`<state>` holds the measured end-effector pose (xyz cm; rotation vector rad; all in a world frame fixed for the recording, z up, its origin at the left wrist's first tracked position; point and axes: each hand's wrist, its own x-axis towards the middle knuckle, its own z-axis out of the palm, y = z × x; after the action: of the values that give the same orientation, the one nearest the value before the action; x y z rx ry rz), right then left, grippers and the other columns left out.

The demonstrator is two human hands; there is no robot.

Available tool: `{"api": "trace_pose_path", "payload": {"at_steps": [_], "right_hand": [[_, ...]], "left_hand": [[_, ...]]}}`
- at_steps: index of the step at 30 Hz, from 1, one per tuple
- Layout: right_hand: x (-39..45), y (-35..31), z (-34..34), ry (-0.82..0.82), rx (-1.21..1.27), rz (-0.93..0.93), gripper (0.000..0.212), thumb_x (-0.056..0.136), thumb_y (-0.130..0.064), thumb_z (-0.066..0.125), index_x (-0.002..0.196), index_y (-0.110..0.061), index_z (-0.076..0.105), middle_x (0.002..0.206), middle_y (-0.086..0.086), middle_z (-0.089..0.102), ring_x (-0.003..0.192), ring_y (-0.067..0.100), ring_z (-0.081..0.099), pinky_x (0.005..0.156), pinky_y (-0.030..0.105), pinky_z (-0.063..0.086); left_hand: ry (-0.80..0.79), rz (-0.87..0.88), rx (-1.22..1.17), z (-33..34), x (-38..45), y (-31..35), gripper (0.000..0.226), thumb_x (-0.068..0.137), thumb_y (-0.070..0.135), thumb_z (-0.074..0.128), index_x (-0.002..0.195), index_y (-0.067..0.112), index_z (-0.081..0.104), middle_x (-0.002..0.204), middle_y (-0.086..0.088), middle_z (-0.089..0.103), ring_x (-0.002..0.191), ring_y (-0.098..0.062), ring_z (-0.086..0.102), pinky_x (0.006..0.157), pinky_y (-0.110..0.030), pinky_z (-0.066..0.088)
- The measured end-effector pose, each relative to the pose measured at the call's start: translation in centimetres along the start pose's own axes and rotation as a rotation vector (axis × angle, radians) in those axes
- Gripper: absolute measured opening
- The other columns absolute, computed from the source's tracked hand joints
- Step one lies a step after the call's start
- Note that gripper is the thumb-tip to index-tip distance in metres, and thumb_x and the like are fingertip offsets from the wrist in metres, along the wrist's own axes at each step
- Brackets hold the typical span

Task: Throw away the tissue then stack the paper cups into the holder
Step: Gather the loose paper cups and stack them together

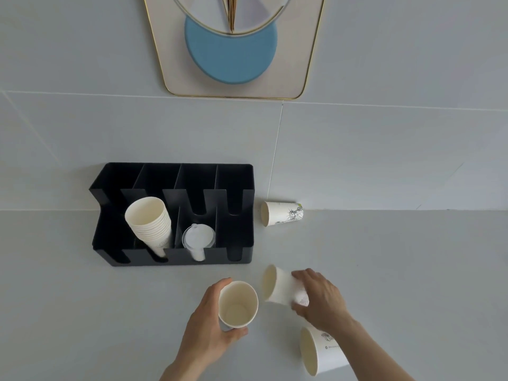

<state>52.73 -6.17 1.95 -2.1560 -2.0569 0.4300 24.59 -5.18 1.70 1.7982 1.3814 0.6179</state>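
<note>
Black holder [239, 185] sits left against the wall; its second slot from the left holds a tilted nested cup stack [149, 222], the next slot clear lids [198, 237], the other slots look empty. Left hand [209, 323] is wrapped round an upright cup [237, 303], mouth up, empty. Right hand [320, 296] grips a tipped cup [277, 284] at its base end, mouth facing left toward the first. Two more lie on the counter [412, 270]: one [281, 213] by the wall right of the holder, one [319, 350] under the right forearm. All white paper, some with a dark line print. Judgement: very light, thin-walled, crush easily; hold mid-wall or base with light pressure. No tissue visible, likely already binned.
</note>
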Motion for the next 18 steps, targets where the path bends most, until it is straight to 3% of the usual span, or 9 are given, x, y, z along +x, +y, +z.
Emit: {"api": "trace_pose_path", "payload": {"at_steps": [5,9,14,18], "right_hand": [[-0.5,-3.1,-3.8,0.263,0.539,0.037,0.065,0.066,-0.04,0.087,0.121,-0.031,0.055,0.114,-0.016,0.065,0.101,0.006,0.064,0.081,0.026,0.054],[-1.4,-7.5,-5.8,0.269,0.81,-0.044,0.07,0.069,-0.035,0.091,0.125,-0.028,0.049,0.113,-0.02,0.065,0.104,0.007,0.066,0.082,0.021,0.058],[-1.5,-10.3,-3.2,0.171,0.818,-0.104,0.071,0.07,-0.031,0.09,0.129,-0.028,0.052,0.116,-0.014,0.065,0.109,0.012,0.065,0.089,0.032,0.057],[-1.8,-10.0,-0.1,0.085,0.713,-0.081,0.075,0.067,-0.042,0.087,0.131,-0.039,0.048,0.122,-0.023,0.06,0.114,0.002,0.058,0.094,0.031,0.053]], "left_hand": [[-0.005,-0.011,0.009,0.1,0.2,0.1,0.1,0.056,0.045,0.09,0.136,0.052,0.031,0.134,0.036,0.042,0.116,0.003,0.049,0.083,-0.012,0.039],[-0.007,-0.018,0.008,0.1,0.3,0.0,0.102,0.056,0.044,0.091,0.139,0.046,0.033,0.134,0.032,0.044,0.116,0.0,0.052,0.085,-0.016,0.042],[-0.025,-0.031,-0.004,0.0,0.3,0.5,0.093,0.054,0.047,0.088,0.132,0.048,0.037,0.125,0.028,0.053,0.107,0.004,0.058,0.076,-0.013,0.046],[-0.017,-0.063,-0.024,0.2,0.2,0.3,0.094,0.05,0.05,0.087,0.129,0.052,0.036,0.125,0.03,0.055,0.112,0.004,0.058,0.079,-0.013,0.046]]}}
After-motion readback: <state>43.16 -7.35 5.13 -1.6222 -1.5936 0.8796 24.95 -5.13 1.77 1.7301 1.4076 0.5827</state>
